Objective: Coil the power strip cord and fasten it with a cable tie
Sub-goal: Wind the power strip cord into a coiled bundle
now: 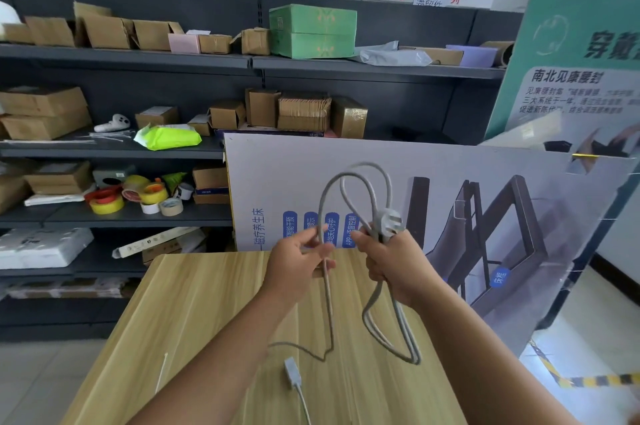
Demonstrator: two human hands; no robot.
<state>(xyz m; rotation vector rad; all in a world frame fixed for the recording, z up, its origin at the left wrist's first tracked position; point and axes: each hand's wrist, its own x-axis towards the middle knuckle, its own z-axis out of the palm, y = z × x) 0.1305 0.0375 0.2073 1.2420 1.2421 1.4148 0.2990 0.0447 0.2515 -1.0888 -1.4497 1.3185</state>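
My right hand is closed around several loops of the grey power strip cord, held up above the wooden table. The grey plug sticks up out of that fist. Loops rise above the hand and hang below it down to the tabletop. My left hand pinches one strand of the cord just left of the bundle. From there the cord drops to the table and runs behind my left forearm. A white cable tie lies on the table at the left. A small grey part of the power strip shows between my arms.
A large printed board leans behind the table. Dark shelves at the back and left carry cardboard boxes, tape rolls and loose white cable ties. A green sign stands at the right.
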